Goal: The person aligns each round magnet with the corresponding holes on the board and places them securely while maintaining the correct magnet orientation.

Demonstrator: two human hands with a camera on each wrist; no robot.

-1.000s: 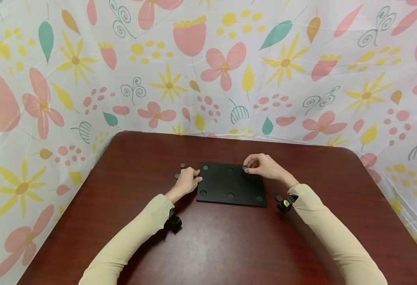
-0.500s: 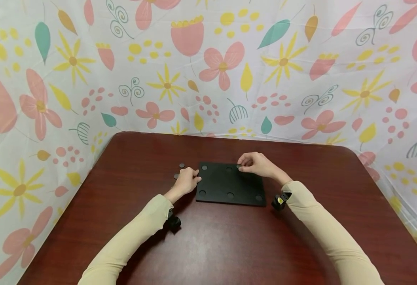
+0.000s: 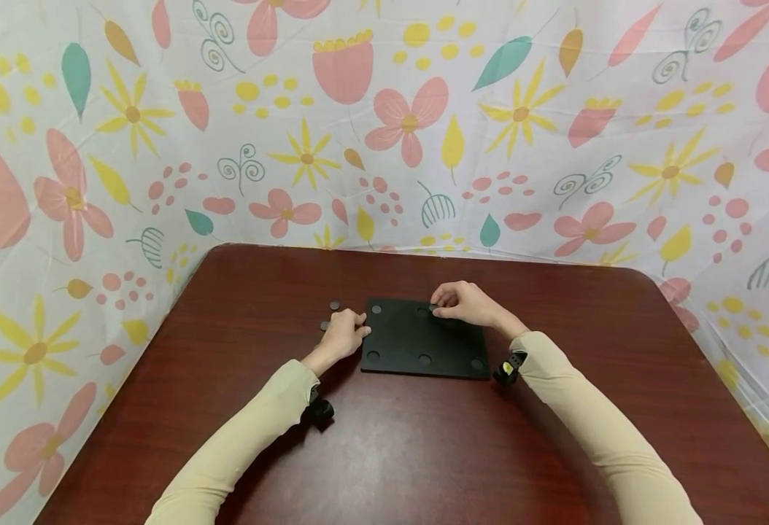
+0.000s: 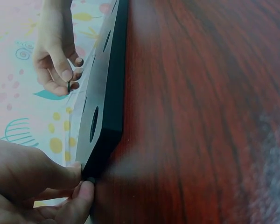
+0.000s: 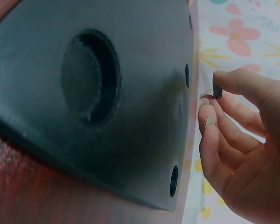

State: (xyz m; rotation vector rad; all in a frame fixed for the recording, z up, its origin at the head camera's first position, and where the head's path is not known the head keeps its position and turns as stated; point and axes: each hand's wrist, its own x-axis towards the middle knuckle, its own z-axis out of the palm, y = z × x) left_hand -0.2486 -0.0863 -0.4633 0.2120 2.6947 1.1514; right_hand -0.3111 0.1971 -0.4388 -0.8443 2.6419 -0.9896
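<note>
A black rectangular board with round recesses lies on the table. My left hand pinches its left edge between thumb and fingers; the left wrist view shows the thumb on the top face. My right hand is raised over the board's far side, pinching a small dark disc on edge between thumb and fingertip. In the head view the disc overlaps the far middle recess. A grey disc shows in the far left recess. The far right recess is hidden by the right hand.
Two loose dark discs lie on the table left of the board: one farther back, another close behind the left hand. A patterned floral cloth hangs behind the reddish-brown table. Both wrists carry small black cameras.
My right hand has moved left over the board with the disc, from the far right corner towards the far middle recess. The left hand has stayed on the board's left edge.
</note>
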